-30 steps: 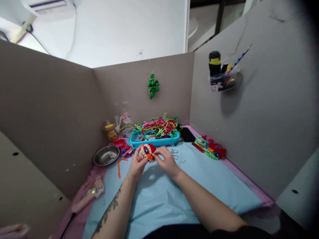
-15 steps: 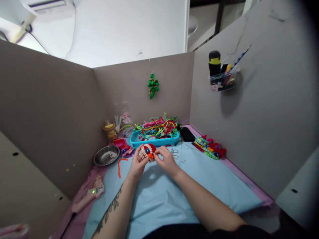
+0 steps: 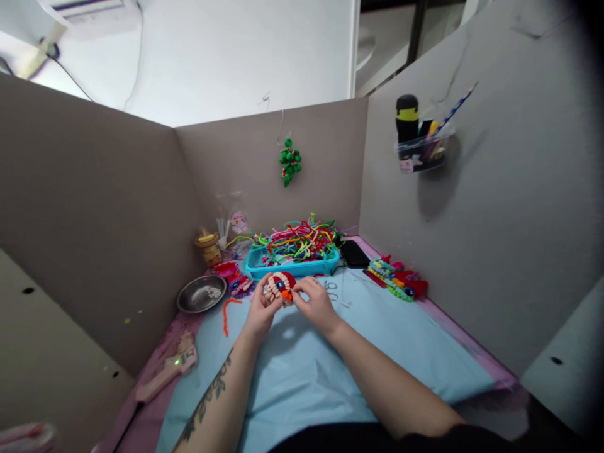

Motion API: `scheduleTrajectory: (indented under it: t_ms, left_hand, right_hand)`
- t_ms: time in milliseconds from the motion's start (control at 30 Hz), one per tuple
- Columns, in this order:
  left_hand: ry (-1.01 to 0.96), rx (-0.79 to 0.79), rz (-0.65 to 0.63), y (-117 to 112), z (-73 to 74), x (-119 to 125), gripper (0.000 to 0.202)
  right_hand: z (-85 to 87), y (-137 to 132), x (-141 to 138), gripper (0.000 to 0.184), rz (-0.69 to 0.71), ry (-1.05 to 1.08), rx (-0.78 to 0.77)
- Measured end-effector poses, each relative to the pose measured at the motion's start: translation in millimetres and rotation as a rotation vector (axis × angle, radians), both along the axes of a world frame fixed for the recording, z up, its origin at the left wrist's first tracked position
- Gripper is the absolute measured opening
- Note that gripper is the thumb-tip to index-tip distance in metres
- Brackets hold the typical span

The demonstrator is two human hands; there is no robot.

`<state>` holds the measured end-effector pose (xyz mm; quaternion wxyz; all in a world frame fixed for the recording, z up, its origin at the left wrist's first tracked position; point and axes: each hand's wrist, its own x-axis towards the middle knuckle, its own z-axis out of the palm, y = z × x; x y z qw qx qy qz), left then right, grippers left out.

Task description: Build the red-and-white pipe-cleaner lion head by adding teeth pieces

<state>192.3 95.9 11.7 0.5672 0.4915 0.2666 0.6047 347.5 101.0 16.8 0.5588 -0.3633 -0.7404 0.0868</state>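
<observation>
Both hands meet over the light blue mat (image 3: 330, 377), just in front of a turquoise tray (image 3: 264, 270). My left hand (image 3: 258, 309) and my right hand (image 3: 315, 303) pinch a small round pipe-cleaner piece (image 3: 280, 287) between them; it is red with a cream looped edge and a blue and orange centre. Fingers of both hands are curled closed on it. The tray is heaped with loose pipe cleaners (image 3: 299, 242) in many colours.
A steel bowl (image 3: 201, 294) and a loose orange pipe cleaner (image 3: 227, 313) lie to the left, a glue gun (image 3: 166, 372) nearer the front left. Finished pipe-cleaner figures (image 3: 396, 280) and a black phone (image 3: 355, 254) lie right. Grey partition walls enclose the desk; a green ornament (image 3: 290, 162) hangs at the back.
The hands and the held piece have stayed in nearly the same spot; the fingers have only shifted slightly on it.
</observation>
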Motion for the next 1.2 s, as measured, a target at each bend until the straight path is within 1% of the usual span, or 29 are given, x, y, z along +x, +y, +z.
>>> scheduleTrajectory:
  t_ms: [367,567,667,900,1033,1200]
  left_hand:
    - [0.006,-0.012,-0.01,0.5,-1.1,-0.2,0.073]
    - [0.003,-0.013,-0.003,0.1,-0.1,0.0,0.072]
    - [-0.005,-0.024,-0.003,-0.4,0.5,0.1,0.071]
    - [-0.027,-0.029,0.003,-0.7,1.1,0.8,0.07]
    - [-0.041,-0.036,-0.014,-1.2,1.0,1.0,0.07]
    - [-0.064,-0.063,-0.01,-2.1,2.1,2.0,0.072]
  right_hand:
    - [2.4,3.2,6.7,0.013,0.071,-0.127,0.019]
    - [1.0,3.4,4.9,0.01,0.06,-0.027,-0.02]
    - [0.2,3.2,4.4,0.009,0.064,0.004,-0.014]
    - [0.7,2.1,6.0,0.013,0.083,-0.021,0.088]
    - [0.7,-0.2,5.5,0.015,0.069,-0.062,0.1]
    - [0.2,-1.6,4.1,0.016,0.05,-0.063,0.107]
